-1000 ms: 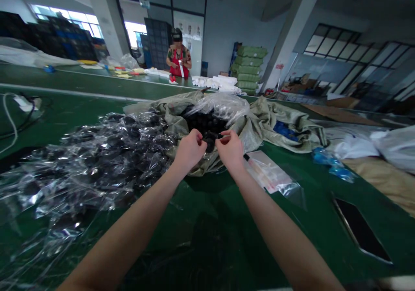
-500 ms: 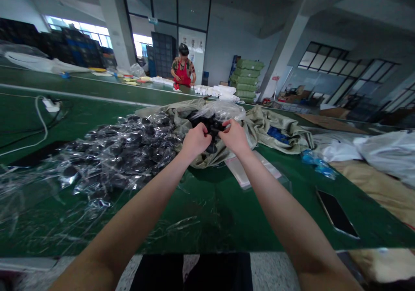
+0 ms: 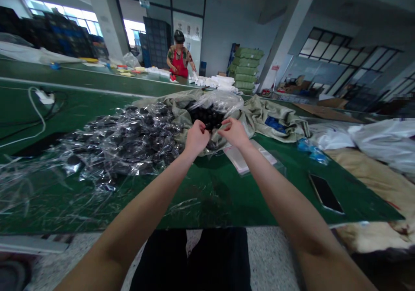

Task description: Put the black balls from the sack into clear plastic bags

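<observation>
the olive sack (image 3: 180, 117) lies with its mouth spread, probably so the black pieces (image 3: 207, 114) inside stay within reach. the left hand (image 3: 197, 139) and right hand (image 3: 236, 132) are raised at the sack's near edge, facing each other, a pose that suits small work between fingertips. the left fingers are curled in and the right thumb and forefinger look parted; i cannot tell whether either grips anything. left of the sack, film-wrapped pieces (image 3: 129, 135) heap on the bench (image 3: 207, 204); clear bags (image 3: 237, 159) lie just right of its front, seemingly handy for the right hand.
</observation>
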`<state>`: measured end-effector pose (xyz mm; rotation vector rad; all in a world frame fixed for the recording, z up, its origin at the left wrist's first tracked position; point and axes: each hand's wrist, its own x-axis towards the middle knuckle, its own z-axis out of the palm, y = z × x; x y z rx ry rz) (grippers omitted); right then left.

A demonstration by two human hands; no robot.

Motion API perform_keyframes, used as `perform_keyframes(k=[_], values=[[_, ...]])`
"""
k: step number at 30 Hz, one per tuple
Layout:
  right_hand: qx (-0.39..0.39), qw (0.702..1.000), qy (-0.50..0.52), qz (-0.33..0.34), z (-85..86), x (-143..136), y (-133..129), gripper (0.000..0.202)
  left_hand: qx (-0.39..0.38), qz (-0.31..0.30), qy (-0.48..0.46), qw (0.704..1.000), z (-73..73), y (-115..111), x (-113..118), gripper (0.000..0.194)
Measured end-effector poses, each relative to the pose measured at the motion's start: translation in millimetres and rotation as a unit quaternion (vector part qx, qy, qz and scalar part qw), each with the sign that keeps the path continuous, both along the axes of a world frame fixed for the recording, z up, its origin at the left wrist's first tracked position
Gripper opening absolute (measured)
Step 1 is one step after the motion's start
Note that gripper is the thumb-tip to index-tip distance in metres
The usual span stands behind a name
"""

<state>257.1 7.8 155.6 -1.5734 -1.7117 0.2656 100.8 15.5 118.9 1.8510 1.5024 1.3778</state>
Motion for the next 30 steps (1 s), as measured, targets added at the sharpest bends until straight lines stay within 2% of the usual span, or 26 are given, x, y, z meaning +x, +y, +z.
perform_keyframes(k=[3, 8, 19, 24, 27, 30], values=[[-0.009, 0.999, 0.042, -0.018, -3.3, 7, 2, 0.032, 0.001, 0.011, -0.014, 1.0, -5.3, -3, -2, 0.013], [-0.045, 0.999, -0.01, -0.011, -14.9, 6, 3, 0.026, -0.01, -0.058, 0.024, 0.998, -15.7, -6, 5, 0.016], [-0.004, 0.999, -0.01, 0.043, -21.7, -3, 3, 0.028, -0.024, -0.01, 0.029, 0.999, -24.9, -4, 13, 0.017], [-0.004, 0.999, -0.006, 0.048, -32.2, -1, 5, 0.024, -0.013, -0.008, 0.015, 1.0, -29.8, -6, 8, 0.017], [-0.028, 0.995, 0.01, 0.1, -45.5, 0, 6, 0.026, -0.014, -0.029, 0.021, 0.999, -33.8, -13, 2, 0.015], [-0.078, 0.981, 0.051, 0.167, -61.5, 0, 8, 0.027, -0.05, -0.104, 0.004, 0.993, -41.3, -20, -10, 0.014]])
